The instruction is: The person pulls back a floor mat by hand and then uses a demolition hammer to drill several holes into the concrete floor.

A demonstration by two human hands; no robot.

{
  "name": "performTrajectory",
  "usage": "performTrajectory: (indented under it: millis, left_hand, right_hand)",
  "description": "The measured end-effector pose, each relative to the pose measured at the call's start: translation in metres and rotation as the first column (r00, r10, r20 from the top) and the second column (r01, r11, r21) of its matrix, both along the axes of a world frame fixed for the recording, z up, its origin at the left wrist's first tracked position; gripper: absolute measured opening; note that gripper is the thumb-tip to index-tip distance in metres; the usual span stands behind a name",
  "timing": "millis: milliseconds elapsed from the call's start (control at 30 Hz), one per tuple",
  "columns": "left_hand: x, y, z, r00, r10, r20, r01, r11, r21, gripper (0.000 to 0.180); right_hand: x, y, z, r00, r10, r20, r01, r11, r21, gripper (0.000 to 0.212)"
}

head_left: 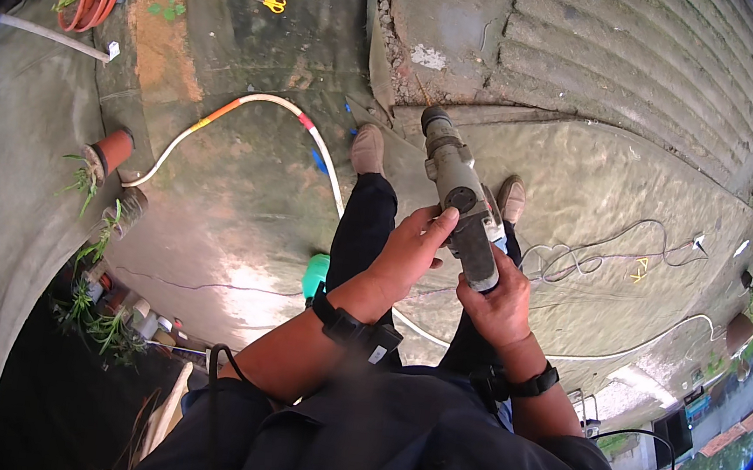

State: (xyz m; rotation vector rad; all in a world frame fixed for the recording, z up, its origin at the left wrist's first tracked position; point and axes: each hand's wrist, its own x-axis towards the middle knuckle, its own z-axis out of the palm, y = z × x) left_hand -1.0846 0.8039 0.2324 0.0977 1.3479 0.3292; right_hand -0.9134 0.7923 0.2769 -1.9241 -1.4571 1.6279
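Note:
A grey, dirt-worn hammer drill [448, 171] is held up in front of me above the ground, its black chuck end tilted away and slightly left. My left hand [407, 250] closes on the side of the drill's body, with the thumb laid on top near a round dark cap. At the rear, my right hand [502, 302] is wrapped around the near end, next to the dark motor housing. Some fingers of both hands are hidden beneath the tool. No bit can be made out in the chuck. Dark straps circle both wrists.
A white hose [266, 99] loops across the concrete on the left. Yellow scissors [274, 4] lie far off. A tangled cable [571, 259] is at right, a green object [315, 274] by my left leg. Potted plants [111, 153] line the left; ridged concrete [623, 68] rises far right.

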Motion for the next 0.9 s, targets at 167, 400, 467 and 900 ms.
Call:
performTrajectory:
  millis: [167, 400, 467, 900]
  left_hand:
    - [-0.017, 0.002, -0.022, 0.999, 0.044, 0.004, -0.044, 0.999, 0.019, 0.066]
    - [-0.03, 0.004, -0.045, 0.998, 0.059, -0.033, -0.059, 0.998, -0.012, 0.058]
    - [-0.033, 0.004, -0.048, 0.998, 0.057, -0.04, -0.058, 0.998, -0.006, 0.057]
    - [-0.039, 0.006, -0.057, 0.991, 0.109, -0.072, -0.111, 0.994, -0.026, 0.052]
  right_hand:
    - [-0.032, 0.009, -0.017, 0.996, -0.01, 0.085, 0.019, 0.994, -0.106, 0.056]
    - [-0.05, 0.0, -0.048, 0.992, -0.024, 0.121, 0.022, 1.0, 0.019, 0.047]
    - [-0.052, -0.002, -0.052, 0.991, -0.022, 0.129, 0.015, 0.998, 0.055, 0.048]
    - [-0.06, -0.004, -0.063, 0.995, -0.011, 0.101, 0.009, 1.0, 0.022, 0.062]
